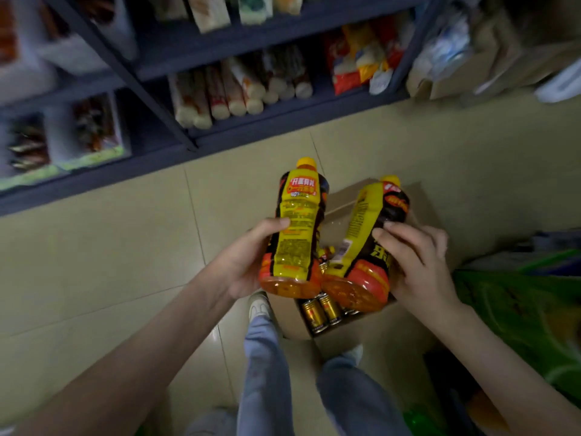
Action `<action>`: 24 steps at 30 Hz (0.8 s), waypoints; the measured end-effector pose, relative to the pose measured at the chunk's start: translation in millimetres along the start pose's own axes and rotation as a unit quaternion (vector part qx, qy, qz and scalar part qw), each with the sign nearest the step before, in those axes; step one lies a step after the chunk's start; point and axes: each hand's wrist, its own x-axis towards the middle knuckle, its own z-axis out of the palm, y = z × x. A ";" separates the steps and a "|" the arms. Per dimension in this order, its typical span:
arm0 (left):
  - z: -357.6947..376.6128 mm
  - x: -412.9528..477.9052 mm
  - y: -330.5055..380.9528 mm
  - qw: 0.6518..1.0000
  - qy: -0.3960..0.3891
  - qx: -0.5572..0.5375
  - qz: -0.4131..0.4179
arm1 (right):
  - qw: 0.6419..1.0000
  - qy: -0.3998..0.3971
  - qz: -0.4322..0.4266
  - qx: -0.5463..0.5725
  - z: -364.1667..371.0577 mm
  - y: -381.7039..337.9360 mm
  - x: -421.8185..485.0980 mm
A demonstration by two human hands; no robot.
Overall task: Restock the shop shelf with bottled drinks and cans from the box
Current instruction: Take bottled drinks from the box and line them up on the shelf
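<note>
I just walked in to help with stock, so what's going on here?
A person stands over a cardboard box on the floor. The left hand grips one bottle and the right hand grips a second bottle, both held above the box. Gold cans sit in the box. Neither bottle is on the shelf yet.

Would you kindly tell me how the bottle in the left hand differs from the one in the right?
The left bottle, in the left hand, stands nearly straight in the frame; the right bottle, in the right hand, leans rightwards. The left bottle shows its yellow fine-print panel; the right bottle shows a barcode and black side. Both have yellow caps and orange bases and are held over the box.
</note>
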 end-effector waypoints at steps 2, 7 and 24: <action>29.2 -43.8 7.3 1.000 -0.025 0.001 0.016 | 0.999 -0.005 -0.034 0.037 -50.9 -25.9 17.2; 102.7 -128.5 24.3 0.993 -0.080 -0.013 0.088 | 0.995 -0.048 -0.047 0.074 -163.3 -78.6 47.4; 251.3 -263.5 24.3 0.918 -0.310 0.212 0.128 | 0.766 0.242 0.286 0.522 -353.6 -262.1 -18.1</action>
